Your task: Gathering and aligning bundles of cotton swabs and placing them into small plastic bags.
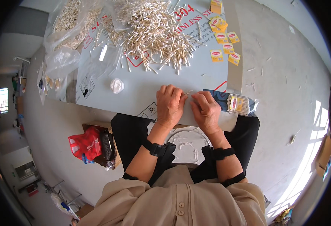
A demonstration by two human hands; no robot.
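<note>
Swab [188, 92] pinched between thumb and fingers of the left hand [169, 103]; just beside it, the right hand [206, 109] curls, its grip impossible to tell.

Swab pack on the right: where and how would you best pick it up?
I'd pinch the swab pack at its right end, thumb on top and fingers beneath, coming from the right. It lies flat, its left end is close to the right hand, and its right end seems to stick out past the table, probably leaving room underneath.
</note>
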